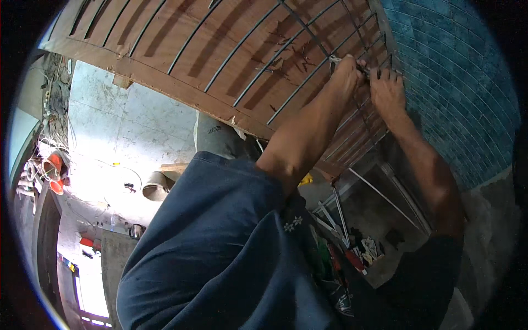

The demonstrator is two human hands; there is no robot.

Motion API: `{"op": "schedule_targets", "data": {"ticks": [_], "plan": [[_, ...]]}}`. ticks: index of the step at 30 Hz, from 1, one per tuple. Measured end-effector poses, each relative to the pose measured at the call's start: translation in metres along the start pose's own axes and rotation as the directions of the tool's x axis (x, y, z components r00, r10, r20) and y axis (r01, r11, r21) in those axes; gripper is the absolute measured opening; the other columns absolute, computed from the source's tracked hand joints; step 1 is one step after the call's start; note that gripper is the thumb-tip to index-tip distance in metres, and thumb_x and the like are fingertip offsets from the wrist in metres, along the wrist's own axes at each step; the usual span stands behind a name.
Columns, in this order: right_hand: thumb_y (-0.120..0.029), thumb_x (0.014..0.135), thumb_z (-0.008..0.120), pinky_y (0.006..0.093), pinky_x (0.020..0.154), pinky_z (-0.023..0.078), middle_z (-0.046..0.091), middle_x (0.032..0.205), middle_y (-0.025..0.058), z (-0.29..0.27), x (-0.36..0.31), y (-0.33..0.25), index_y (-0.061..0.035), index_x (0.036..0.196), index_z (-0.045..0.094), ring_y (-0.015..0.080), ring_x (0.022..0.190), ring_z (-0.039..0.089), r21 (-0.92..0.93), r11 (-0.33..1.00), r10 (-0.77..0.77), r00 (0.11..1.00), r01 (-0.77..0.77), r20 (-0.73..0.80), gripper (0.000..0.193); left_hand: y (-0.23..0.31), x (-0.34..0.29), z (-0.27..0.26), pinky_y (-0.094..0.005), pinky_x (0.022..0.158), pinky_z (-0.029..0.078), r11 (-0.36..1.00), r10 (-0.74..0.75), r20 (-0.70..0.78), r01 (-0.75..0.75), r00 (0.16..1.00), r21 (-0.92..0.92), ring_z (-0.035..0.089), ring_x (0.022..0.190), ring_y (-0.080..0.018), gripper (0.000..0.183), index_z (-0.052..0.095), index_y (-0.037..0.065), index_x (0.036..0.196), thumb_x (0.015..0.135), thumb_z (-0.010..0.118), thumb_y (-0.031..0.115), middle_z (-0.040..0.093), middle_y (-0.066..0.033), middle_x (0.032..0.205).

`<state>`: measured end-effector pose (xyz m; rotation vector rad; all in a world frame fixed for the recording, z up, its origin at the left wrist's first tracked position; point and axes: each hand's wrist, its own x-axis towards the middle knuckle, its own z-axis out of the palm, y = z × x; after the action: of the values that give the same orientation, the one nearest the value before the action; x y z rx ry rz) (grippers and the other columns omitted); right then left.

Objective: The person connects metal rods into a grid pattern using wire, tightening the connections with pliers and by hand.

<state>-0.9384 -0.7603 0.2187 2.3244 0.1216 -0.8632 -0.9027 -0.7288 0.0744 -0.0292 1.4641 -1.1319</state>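
Far left: two orange shapes (pixel 53 165) in clutter, kind unclear; glare and the dark lens rim eat the detail. One kettle (pixel 136 231), one pale bucket (pixel 155 190), the latter lying on its side, near the blue sleeve (pixel 209 220). Pale tiled floor (pixel 148 118) leaves plenty of free room below the board's long edge.

Upper middle: one brown wooden board (pixel 165 91), far side cut off by the frame top. Dark rods (pixel 223 66) run across it, at least eight left of the left forearm (pixel 305 132), several with ends near the long edge; full count not possible, the forearm and frame top hide some. One yellow item (pixel 306 179) shows only partly behind that forearm.

Rod grid sits upper middle to right, over the board; both hands are at its right part. Left hand (pixel 346 74): fingers curled closed round one small metal piece (pixel 333 60), only its tip visible, type unclear. Right hand (pixel 387 88): just beside it, fingers bent at the rods, slightly apart; can't tell if they pinch anything, tips are obscured.

Below the hands: pale bars (pixel 338 217), and a small heap (pixel 371 250), uncounted, partly hidden by the shirt.

Right: one blue tiled wall (pixel 454 82) close to the board's right edge, so the right hand has little side room.
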Motion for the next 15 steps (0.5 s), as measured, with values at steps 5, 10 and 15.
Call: {"op": "schedule_targets", "data": {"ticks": [5, 10, 15], "plan": [[-0.015, 0.081, 0.070, 0.0418, 0.055, 0.055, 0.066, 0.080, 0.0114, -0.023, 0.039, 0.028, -0.0012, 0.094, 0.064, 0.0235, 0.060, 0.066, 0.556, 0.516, -0.267, 0.494, -0.652, 0.827, 0.020, -0.011, -0.020, -0.033, -0.0414, 0.074, 0.050, 0.998, -0.057, 0.313, 0.066, 0.948, -0.018, 0.055, 0.073, -0.0224, 0.021, 0.049, 0.010, 0.086, 0.102, 0.047, 0.023, 0.053, -0.0077, 0.074], [-0.011, 0.079, 0.072, 0.0495, 0.079, 0.052, 0.063, 0.107, 0.0193, -0.031, 0.039, 0.019, -0.0004, 0.101, 0.062, 0.0261, 0.098, 0.065, 0.373, 0.923, -0.092, 0.886, -0.096, 0.455, 0.026, -0.007, 0.020, -0.025, -0.0444, 0.076, 0.048, 0.988, 0.016, 0.279, 0.028, 0.960, -0.155, 0.054, 0.076, -0.0268, 0.012, 0.055, 0.016, 0.090, 0.099, 0.051, 0.023, 0.056, -0.0086, 0.083], [-0.020, 0.087, 0.068, 0.0458, 0.077, 0.052, 0.063, 0.101, 0.0186, 0.003, 0.017, 0.016, -0.0014, 0.108, 0.058, 0.0284, 0.097, 0.063, 0.300, 0.950, 0.015, 0.967, -0.093, 0.253, 0.030, -0.007, 0.015, -0.011, -0.0436, 0.076, 0.045, 1.000, -0.018, 0.123, 0.015, 0.992, 0.020, 0.053, 0.079, -0.0247, 0.025, 0.059, 0.014, 0.089, 0.101, 0.040, 0.026, 0.054, -0.0095, 0.089]]}}
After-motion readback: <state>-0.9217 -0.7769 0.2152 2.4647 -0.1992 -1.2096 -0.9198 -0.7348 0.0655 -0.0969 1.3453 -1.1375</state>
